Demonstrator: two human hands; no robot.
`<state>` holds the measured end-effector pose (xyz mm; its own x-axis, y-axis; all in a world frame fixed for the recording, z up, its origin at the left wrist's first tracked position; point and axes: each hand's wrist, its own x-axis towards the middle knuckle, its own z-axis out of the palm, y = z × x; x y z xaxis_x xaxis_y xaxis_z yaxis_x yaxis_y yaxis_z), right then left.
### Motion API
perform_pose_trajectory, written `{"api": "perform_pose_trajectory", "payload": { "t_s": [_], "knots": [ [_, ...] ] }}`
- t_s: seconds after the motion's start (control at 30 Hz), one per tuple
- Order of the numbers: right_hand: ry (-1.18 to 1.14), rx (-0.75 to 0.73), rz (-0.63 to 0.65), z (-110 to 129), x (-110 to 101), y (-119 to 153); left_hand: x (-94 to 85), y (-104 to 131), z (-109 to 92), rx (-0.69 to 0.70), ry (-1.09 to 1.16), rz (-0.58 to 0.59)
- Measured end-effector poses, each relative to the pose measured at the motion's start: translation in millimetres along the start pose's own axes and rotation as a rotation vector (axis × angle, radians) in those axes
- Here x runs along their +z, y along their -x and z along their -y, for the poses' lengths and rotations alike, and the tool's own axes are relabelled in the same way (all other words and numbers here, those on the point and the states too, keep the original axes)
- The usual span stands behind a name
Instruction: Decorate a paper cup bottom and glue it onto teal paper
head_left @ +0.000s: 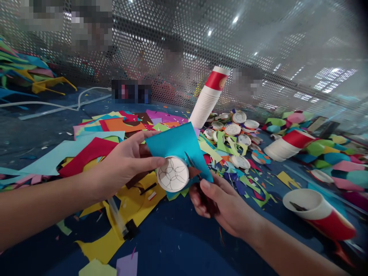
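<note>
My left hand (126,163) pinches a sheet of blue paper (176,142) together with a white paper cup bottom (173,176), its thumb pressed on the disc's rim. Curved pencil-like lines form a petal pattern on the disc, which lies over the lower part of the sheet. My right hand (218,201) is closed around a pair of scissors (192,163). The scissors' dark blade shows at the blue paper just right of the disc; the handles are mostly hidden by my fingers. Yellow paper scraps (138,207) lie below my hands.
Coloured paper offcuts (92,153) cover the table's left and middle. A tilted stack of paper cups (208,99) stands behind, beside a pile of cut cup bottoms (232,129). At right lie a red-and-white cup (324,214) and stacked cups (287,145). A perforated metal screen (138,57) rises behind.
</note>
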<state>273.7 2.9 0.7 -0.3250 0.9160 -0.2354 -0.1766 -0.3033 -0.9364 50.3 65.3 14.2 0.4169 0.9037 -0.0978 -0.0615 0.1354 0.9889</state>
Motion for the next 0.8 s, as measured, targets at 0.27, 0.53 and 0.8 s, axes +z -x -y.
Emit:
{"api": "perform_pose_trajectory", "payload": {
  "t_s": [0.27, 0.53, 0.8],
  "knots": [
    [-0.075, -0.078, -0.049, -7, 4, -1, 0.7, 1, 0, 0.029, -0.029, 0.011],
    [-0.027, -0.148, -0.036, -13, 6, -2, 5.0, 3, -1, 0.028, 0.051, 0.035],
    [-0.021, -0.162, -0.067, -14, 6, -2, 6.3, 2, 0, 0.03, 0.072, 0.015]
  ]
}}
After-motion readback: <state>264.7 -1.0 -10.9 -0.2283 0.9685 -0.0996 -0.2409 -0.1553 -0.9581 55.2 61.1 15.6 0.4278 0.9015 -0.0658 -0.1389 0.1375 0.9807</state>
